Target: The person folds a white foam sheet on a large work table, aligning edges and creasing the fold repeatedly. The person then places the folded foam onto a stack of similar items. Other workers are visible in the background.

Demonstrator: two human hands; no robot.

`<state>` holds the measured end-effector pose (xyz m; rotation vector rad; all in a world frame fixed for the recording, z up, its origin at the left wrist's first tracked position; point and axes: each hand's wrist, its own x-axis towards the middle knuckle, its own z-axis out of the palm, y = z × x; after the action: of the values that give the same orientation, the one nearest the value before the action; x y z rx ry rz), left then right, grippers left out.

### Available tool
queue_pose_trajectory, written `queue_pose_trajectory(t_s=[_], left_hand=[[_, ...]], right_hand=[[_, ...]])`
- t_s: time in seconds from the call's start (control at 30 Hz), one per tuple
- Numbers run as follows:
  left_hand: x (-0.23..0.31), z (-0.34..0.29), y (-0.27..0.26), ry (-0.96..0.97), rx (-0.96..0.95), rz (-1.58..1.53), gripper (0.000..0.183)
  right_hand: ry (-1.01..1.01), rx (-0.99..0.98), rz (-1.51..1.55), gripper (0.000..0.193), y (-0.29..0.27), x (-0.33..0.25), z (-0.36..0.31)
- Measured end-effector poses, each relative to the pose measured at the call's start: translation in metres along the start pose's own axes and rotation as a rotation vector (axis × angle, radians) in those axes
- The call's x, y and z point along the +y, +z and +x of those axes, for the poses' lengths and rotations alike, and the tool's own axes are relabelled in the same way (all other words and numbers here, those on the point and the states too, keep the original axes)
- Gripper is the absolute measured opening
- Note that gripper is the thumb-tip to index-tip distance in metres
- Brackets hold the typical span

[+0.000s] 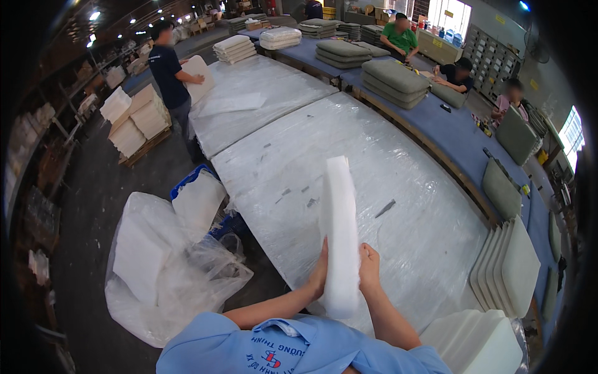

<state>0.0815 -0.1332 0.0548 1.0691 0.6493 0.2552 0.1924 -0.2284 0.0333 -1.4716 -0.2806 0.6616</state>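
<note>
A thick white foam pad stands on edge in front of me, its narrow side turned up toward me. My left hand presses along its left face, the fingers mostly hidden behind it. On the opposite side, my right hand grips the pad with curled fingers. Beneath it is a wide table covered in clear plastic film, with a few dark tape scraps. Close to my right, white cushion pads are piled, and several pale pads lean in a row beyond them.
At left, a plastic bag holding white sheets sits by a blue bin. A co-worker handles a pad at the far left. Grey-green cushions are stacked on the long blue table, where other people work.
</note>
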Motion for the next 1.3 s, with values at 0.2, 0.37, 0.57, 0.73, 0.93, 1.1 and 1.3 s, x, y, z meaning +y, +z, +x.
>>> queue_pose_trajectory(t_s=[0.2,0.37,0.57,0.73,0.93,1.1,1.3], left_hand=[[0.064,0.118,-0.042,0.355,0.083,0.063,0.067],[0.119,0.161,-0.034,0.618,0.101,0.786,0.062],[0.142,0.164,-0.018,0.615,0.023,1.293,0.053],[0.156,0.176,-0.029,0.643,-0.034,1.364,0.038],[0.167,0.181,-0.028,0.326,-0.218,1.07,0.033],[0.182,0.184,-0.043,0.173,-0.298,0.628,0.046],[0.146,0.169,-0.053,0.326,-0.151,0.444,0.066]], right_hand=[[-0.156,-0.018,-0.06,0.037,0.022,-0.033,0.047],[-0.234,-0.118,-0.053,0.039,0.032,-0.036,0.071],[-0.257,-0.202,-0.15,0.042,0.022,-0.035,0.078],[-0.147,-0.285,-0.351,0.05,0.01,-0.068,0.116],[-0.353,-0.259,-0.727,0.059,0.043,-0.1,0.132],[-0.234,-0.282,-0.647,0.057,0.05,-0.107,0.143],[-0.166,-0.176,-0.325,0.059,0.058,-0.067,0.146]])
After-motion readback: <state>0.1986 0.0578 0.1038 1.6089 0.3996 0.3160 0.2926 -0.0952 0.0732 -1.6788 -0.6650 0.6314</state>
